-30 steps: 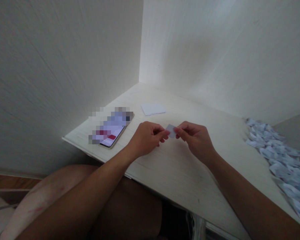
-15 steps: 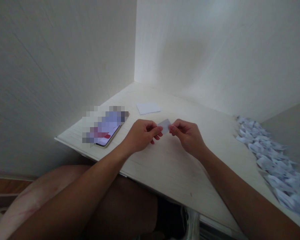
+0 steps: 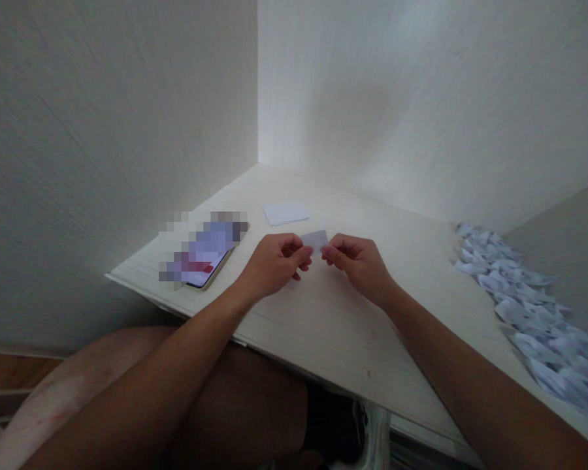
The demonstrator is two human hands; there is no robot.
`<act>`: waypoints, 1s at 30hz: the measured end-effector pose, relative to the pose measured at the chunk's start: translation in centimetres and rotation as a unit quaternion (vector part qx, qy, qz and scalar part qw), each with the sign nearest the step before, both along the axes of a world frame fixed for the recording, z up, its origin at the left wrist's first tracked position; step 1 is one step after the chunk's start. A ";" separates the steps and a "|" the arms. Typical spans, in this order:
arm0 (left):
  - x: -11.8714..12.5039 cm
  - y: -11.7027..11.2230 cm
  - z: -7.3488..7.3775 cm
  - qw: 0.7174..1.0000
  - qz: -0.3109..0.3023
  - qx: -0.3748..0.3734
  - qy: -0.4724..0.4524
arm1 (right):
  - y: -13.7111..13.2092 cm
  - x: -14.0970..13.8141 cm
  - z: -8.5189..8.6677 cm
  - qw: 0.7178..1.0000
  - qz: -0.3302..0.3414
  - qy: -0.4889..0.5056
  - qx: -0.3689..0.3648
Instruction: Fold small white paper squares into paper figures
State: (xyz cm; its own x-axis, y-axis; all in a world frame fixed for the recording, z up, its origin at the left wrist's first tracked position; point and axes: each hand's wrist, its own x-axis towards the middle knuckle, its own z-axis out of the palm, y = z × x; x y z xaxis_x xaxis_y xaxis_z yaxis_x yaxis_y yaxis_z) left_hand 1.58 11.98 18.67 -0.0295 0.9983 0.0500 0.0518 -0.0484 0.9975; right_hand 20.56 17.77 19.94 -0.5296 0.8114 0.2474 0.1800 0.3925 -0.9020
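Observation:
Between my two hands is a small white piece of paper (image 3: 315, 241), held just above the table (image 3: 323, 339). My left hand (image 3: 278, 262) pinches its left side between thumb and fingers. On the paper's right side, the thumb and fingertips of my right hand (image 3: 355, 264) are closed. Fingers hide parts of its lower edge and corners. A flat stack of white paper (image 3: 287, 213) lies on the table a little beyond my left hand.
A phone (image 3: 208, 258) with a lit, partly pixelated screen lies to the left. Along the right side runs a long row of folded white paper pieces (image 3: 514, 281). Walls (image 3: 353, 98) rise at the back and left. My legs are under the table's front edge.
The small paper has turned to lie more level between my hands. My right hand has shifted slightly left, nearer my left hand. The whole view has moved a little.

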 end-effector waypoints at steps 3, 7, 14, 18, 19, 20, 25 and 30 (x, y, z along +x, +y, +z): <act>0.0 0.0 -0.1 1.000 -0.012 0.004 0.015 | -0.1 -0.1 0.0 1.000 -0.020 0.016 0.003; 0.1 0.0 -0.3 0.998 0.003 0.036 0.043 | -0.2 -0.2 -0.1 1.000 -0.020 0.018 -0.015; 0.3 0.0 -0.1 0.995 0.036 0.087 -0.018 | -0.5 -0.6 -0.5 0.990 -0.026 0.090 -0.105; 0.3 0.0 -0.1 0.993 0.054 0.102 -0.024 | -0.7 -0.8 -0.7 0.992 -0.019 0.081 -0.091; 0.3 0.1 -0.2 0.993 0.051 0.102 -0.025 | -0.7 -0.8 -0.7 0.993 -0.023 0.083 -0.082; 0.2 0.1 -0.2 0.994 0.046 0.100 -0.027 | -0.7 -0.8 -0.7 0.993 -0.032 0.091 -0.072; -0.4 0.3 -0.2 0.996 0.004 0.074 -0.057 | -0.8 -0.9 -0.5 0.986 -0.087 0.140 -0.002; -0.6 0.1 0.3 0.990 0.025 0.090 -0.107 | -1.3 -1.2 -0.2 0.986 -0.087 0.138 0.019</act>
State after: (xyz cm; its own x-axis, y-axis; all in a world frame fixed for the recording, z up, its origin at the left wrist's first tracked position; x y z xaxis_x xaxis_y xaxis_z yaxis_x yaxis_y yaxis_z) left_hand 0.97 12.05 19.02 -0.1068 0.9707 0.2153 -0.1523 -0.2299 0.9612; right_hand 19.37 16.51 19.74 -0.2918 0.8715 0.3942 -0.0026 0.4114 -0.9115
